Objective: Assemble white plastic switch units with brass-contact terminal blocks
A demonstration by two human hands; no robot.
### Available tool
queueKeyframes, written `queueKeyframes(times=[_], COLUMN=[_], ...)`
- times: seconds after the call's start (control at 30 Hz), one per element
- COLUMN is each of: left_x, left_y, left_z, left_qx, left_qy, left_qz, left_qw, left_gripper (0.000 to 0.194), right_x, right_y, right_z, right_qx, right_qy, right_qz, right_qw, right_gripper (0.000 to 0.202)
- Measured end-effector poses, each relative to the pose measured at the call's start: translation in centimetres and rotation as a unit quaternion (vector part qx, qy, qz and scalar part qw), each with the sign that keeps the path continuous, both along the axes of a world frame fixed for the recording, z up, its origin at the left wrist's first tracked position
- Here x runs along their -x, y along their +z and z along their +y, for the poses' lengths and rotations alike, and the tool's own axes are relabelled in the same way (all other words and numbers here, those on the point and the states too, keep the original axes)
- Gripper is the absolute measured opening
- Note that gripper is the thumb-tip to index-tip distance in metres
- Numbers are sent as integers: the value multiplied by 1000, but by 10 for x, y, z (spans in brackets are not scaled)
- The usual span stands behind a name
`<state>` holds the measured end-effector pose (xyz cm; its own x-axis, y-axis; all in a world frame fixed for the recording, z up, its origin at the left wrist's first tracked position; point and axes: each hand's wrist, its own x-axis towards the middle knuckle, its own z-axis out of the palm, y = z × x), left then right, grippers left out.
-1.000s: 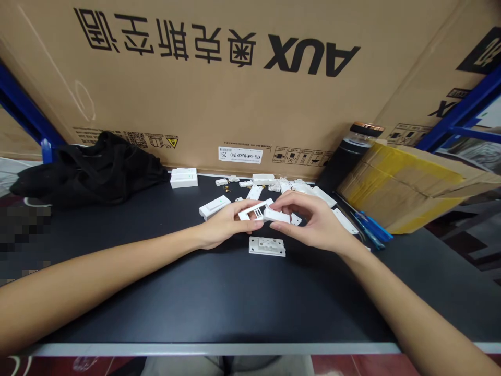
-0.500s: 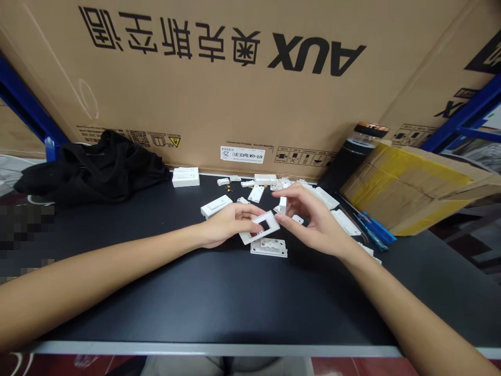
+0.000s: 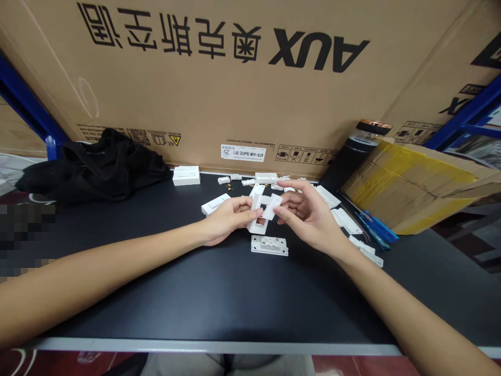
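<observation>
My left hand [image 3: 230, 218] grips a white rectangular frame [image 3: 256, 228] by its left side, above the middle of the dark table. Between the thumb and fingers of my right hand [image 3: 307, 211] is a small white rectangular piece [image 3: 272, 207], tilted over the frame's opening. Just below them a white base plate [image 3: 270, 246] with small fittings on it lies flat. A white switch-like block [image 3: 216, 204] rests behind my left hand.
Several small white parts lie along the back beside a stack of white blocks [image 3: 186, 176]. Black cloth [image 3: 97, 166] is at the left. A dark bottle [image 3: 350, 155], taped carton [image 3: 415, 183] and blue-handled tools [image 3: 378, 228] are at the right.
The frame in my left hand has turned more upright and risen off the base plate. My right hand has brought the small white piece left, over the frame.
</observation>
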<state>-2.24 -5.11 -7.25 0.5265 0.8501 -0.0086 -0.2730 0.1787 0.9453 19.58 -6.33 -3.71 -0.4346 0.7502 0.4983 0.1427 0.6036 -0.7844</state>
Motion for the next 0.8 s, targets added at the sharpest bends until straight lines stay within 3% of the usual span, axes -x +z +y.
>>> queueKeyframes(times=[0.17,0.33,0.53,0.8], left_x=[0,2,3,5], left_y=[2,2,1,6], left_z=[0,1,1,0], left_qx=[18,18,22,29], left_qy=[-12,-25,-50,-55], left_qz=[-23,-28,-33,-23], left_qw=[1000,999,998,998], left_gripper=[34,27,24,24], right_x=[3,3,0,-3], right_y=[-6,-2,7,9], right_z=[0,-2,-3,-5], right_qx=[-89,-156,-223,-312], right_qy=[-23,-42,-5,-5], right_qz=[-80,-117,-155,-181], right_qw=[993,980,962,933], right_gripper=[18,16,28,34])
